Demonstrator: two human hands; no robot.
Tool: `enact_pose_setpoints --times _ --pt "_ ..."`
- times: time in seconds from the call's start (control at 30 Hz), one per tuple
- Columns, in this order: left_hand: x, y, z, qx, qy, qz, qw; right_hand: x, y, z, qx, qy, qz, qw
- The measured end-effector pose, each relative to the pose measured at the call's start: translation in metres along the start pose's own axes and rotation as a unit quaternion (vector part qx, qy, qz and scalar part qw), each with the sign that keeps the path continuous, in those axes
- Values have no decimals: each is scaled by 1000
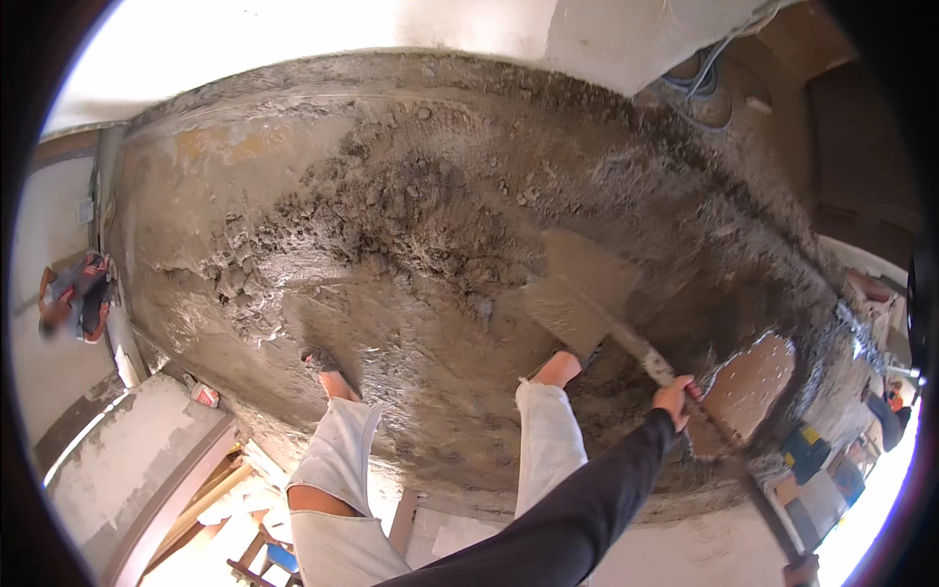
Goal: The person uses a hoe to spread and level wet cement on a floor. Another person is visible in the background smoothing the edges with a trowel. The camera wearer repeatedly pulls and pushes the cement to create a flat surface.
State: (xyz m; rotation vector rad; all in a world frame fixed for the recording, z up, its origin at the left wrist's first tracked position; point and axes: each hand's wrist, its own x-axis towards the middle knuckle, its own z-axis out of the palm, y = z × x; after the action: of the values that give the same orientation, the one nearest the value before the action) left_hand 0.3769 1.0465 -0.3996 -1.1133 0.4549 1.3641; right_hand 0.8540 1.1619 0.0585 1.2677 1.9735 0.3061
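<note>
My left hand (672, 402), at the end of a dark sleeve reaching across from the lower edge, is closed round the shaft of a shovel (641, 352). Down at the lower right rim, my right hand (802, 571) is partly cut off by the picture's edge and closed on the far end of the same shaft. The shovel's broad blade, coated in grey mud and slightly blurred, lies low over the wet mix just ahead of my right foot (558, 370). Beyond the blade, to the left, spreads a lumpy heap of wet mortar (391, 210).
A water puddle (753, 382) fills a hollow beside the shaft. My left foot (328, 372) stands in the mud. Another person (80, 293) is at the far left. A pale wall (469, 29) runs along the back, a coiled hose (699, 83) at back right, and containers (807, 452) at right.
</note>
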Motion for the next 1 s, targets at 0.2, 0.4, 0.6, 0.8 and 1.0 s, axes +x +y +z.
enact_pose_setpoints --times 0.2,0.4,0.6,0.8,1.0 --pt "9 70 -20 2 17 22 1000 57 -124 -48 25 -130 59 989" --pt "-35 277 -65 111 -28 173 978 108 -331 -95 101 -57 -27 993" --pt "-97 441 -98 32 23 170 985 94 -548 -202 119 -95 -41 988" --pt "-179 529 -120 -4 -4 256 967 54 -631 -220 183 -53 -92 977" --pt "-308 591 -149 -73 -184 280 940 -62 -696 -210 299 159 -128 932"
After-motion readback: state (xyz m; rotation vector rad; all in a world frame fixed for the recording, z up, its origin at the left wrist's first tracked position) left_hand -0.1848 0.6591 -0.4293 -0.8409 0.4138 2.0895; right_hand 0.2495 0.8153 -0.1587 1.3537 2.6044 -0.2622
